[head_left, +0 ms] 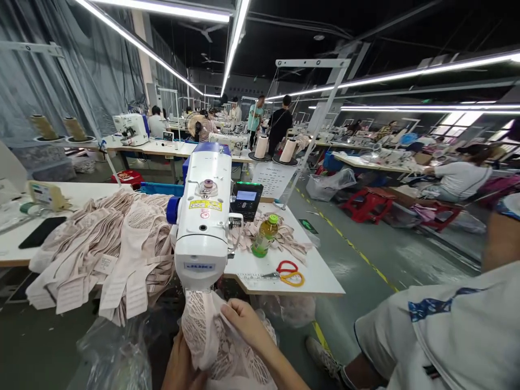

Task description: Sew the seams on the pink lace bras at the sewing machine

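Sewing floor, strip-lit; white table (319, 283), sewing machine (203, 246). Lace garment (221, 349) sits below machine head. Right hand (246, 322) pinches it; left hand (179, 360) alongside, grip partly hidden, cannot tell closure. Advisable: layers flat, tension even, fingertips clear.

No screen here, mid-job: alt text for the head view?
A person's right hand pinches a pale lace garment at a white sewing machine, the left hand against the garment's left side. Similar garments lie piled left of the machine; on the table at right are a green-capped bottle and scissors.
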The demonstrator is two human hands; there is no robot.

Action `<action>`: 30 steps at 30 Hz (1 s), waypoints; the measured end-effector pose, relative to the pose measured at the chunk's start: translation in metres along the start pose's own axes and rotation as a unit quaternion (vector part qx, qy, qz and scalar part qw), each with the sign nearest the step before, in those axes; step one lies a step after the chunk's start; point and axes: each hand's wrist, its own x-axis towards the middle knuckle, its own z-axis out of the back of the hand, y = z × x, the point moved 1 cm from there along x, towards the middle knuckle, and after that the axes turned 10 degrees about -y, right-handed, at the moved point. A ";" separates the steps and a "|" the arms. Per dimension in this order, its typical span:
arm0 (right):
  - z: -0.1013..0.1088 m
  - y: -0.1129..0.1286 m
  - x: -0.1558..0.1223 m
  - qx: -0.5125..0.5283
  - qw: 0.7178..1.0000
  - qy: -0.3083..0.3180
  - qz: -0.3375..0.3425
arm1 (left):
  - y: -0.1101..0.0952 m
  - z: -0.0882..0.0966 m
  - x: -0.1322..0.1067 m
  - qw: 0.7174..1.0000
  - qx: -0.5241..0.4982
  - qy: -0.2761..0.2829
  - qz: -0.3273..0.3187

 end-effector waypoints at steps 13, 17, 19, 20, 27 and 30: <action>0.062 -0.012 -0.039 -0.223 0.969 -0.107 0.017 | -0.023 0.066 0.047 0.989 0.138 0.005 -0.047; 0.135 -0.057 -0.060 -0.324 0.929 -0.156 -0.090 | -0.067 0.042 0.034 0.972 0.177 0.095 -0.124; 0.152 -0.076 -0.069 -0.376 0.905 -0.166 -0.113 | -0.075 0.014 0.015 0.949 0.171 0.206 -0.166; 0.152 -0.082 -0.070 -0.395 0.897 -0.170 -0.100 | -0.078 0.003 0.004 0.939 0.171 0.241 -0.177; 0.061 -0.114 0.007 -0.298 0.953 -0.016 0.053 | -0.080 0.002 -0.026 0.947 0.111 0.250 -0.170; 0.016 -0.129 0.041 -0.263 0.964 0.041 0.018 | -0.050 0.052 -0.026 0.974 0.108 0.197 -0.030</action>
